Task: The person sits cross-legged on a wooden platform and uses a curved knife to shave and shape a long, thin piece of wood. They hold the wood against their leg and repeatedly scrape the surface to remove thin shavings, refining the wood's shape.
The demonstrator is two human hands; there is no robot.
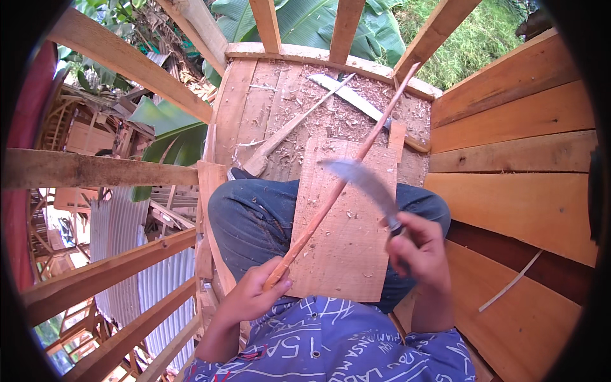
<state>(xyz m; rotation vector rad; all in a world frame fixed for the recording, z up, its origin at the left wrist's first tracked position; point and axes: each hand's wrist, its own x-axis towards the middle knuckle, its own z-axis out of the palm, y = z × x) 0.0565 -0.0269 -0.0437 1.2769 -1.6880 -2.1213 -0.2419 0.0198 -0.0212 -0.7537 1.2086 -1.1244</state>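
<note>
My left hand is closed round the thick lower end of a long tapering wooden stick, which slants up and away to the right. In my right hand is the dark handle of a curved knife. Its blade is slightly blurred and points up and left, over or close to the stick; I cannot tell if they touch. Under both lies a flat wooden board across my lap, with a few shavings on it.
Beyond my legs, a machete and a second pale stick lie on the plank floor among shavings. A small wood block sits by the board. Plank walling stands right; open rails run left. Banana leaves hang outside.
</note>
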